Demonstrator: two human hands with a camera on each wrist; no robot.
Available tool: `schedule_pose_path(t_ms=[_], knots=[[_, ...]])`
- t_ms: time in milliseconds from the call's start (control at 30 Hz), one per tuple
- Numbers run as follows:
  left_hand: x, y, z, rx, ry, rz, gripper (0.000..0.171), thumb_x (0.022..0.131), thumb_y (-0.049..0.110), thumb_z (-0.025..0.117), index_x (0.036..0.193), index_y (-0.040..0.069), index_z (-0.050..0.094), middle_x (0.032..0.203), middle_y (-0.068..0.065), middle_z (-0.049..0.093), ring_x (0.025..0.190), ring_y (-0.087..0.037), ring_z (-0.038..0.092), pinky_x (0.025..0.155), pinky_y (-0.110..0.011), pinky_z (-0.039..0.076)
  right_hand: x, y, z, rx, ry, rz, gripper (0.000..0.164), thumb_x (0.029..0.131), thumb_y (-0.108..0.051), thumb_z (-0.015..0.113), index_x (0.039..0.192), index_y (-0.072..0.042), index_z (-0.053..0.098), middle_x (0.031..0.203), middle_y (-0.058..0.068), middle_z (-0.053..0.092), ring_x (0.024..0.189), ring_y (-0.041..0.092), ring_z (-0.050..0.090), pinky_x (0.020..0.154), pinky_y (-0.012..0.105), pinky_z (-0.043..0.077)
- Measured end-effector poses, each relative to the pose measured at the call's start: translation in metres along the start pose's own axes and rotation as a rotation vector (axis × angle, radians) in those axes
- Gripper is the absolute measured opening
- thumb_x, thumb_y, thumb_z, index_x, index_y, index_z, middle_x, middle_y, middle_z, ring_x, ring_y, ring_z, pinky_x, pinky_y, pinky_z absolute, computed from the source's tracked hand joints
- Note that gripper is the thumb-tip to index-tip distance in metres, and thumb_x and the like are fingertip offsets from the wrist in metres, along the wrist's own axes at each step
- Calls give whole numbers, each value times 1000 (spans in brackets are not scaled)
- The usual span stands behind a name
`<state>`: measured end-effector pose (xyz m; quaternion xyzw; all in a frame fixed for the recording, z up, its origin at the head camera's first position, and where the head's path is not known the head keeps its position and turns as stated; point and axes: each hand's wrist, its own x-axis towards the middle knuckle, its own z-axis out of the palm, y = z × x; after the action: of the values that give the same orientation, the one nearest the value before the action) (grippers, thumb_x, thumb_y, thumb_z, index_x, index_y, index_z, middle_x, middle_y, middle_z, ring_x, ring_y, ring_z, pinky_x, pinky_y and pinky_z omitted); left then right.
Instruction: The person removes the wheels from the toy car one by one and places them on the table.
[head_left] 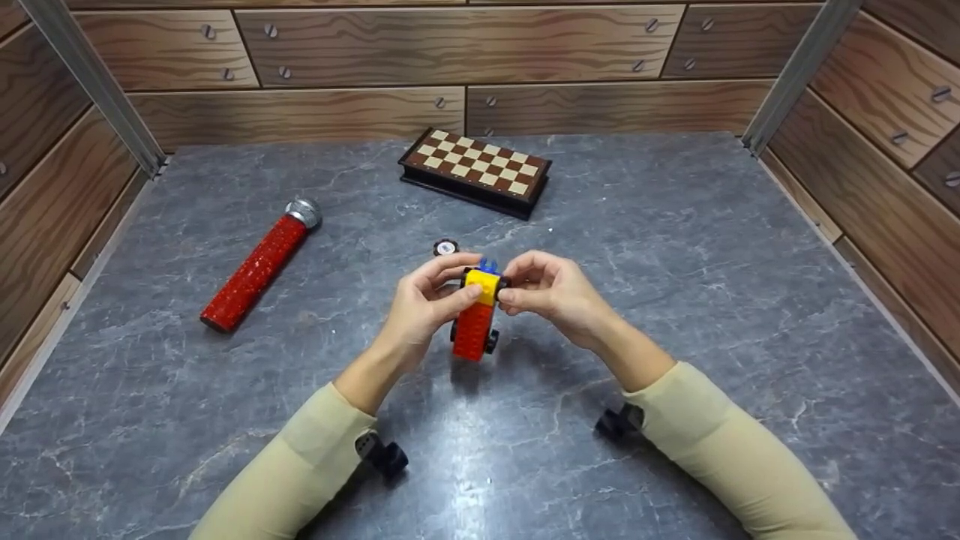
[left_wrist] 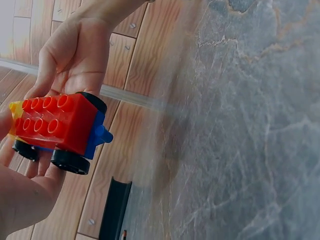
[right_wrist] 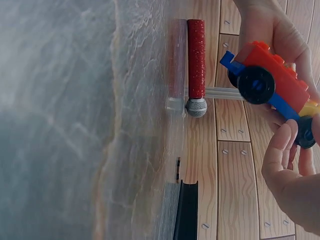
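A toy block car [head_left: 473,330] is held up between both hands, tilted above the table. It has a long red studded brick [left_wrist: 60,120], a yellow brick [head_left: 481,283] at the far end, a blue base [right_wrist: 283,106] with a small hook, and black wheels [right_wrist: 256,85]. My left hand [head_left: 420,307] grips the yellow end, thumb on top of the brick and fingers along its left side. With thumb and fingertips, my right hand [head_left: 559,296] pinches the black wheel at the yellow end's right side. Its other fingers are curled.
A closed chessboard box [head_left: 476,171] lies at the back of the grey marbled table [head_left: 712,300]. To the left is a glittery red microphone [head_left: 261,266] with a silver head. A small round black-and-white disc [head_left: 446,247] sits just beyond the hands. Wood-patterned walls [head_left: 465,45] surround the table.
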<state>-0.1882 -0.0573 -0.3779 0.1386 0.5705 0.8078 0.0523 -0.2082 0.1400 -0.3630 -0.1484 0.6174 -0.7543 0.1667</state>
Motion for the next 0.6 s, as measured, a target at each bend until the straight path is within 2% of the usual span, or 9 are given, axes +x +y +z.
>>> schedule_pose_path(t_ms=[333,600], knots=[[-2,0,-1,8,-88,72,41,82,-1,68,121,-1,56,112,-17,60,87,-28,61,73,-32,51,0,1,-3,49,-57,-1,14,83,6,65,88,-3,55,84,12,61,66,20,60,63,27,52],[-3,-1,-4,80,-159,126,45,80,0,71,122,0,55,120,-16,56,96,-34,58,79,-39,50,0,1,-4,44,-22,-4,13,85,3,64,90,-5,55,86,12,61,65,20,61,63,28,53]])
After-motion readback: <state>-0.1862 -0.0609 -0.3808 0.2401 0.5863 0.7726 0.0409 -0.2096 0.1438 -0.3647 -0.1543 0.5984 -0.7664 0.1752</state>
